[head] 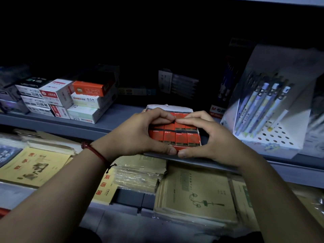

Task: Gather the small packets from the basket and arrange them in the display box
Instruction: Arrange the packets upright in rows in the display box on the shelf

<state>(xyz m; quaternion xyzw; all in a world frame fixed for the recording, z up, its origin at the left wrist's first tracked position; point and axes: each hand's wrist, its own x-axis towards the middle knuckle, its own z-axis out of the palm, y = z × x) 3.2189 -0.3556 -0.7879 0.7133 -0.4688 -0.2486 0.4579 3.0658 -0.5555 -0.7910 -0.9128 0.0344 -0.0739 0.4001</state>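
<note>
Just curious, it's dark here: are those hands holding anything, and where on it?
Both the left hand and right hand clasp the red packets in the display box: thumbs at the near edge, fingertips on top, mid-box.

A stationery shop: stock boxes (84, 100) and pens (259, 106) are sitting on the grey shelf (52, 122), exercise books (196, 195) lying below it.

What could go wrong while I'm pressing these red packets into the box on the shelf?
The display box sits at the front edge of the shelf, so a push from the left hand and right hand could slide it off onto the notebooks below. Squeezing the tightly packed red packets from both ends might buckle a row upward. The pen stand is close on the right and could get bumped.
</note>
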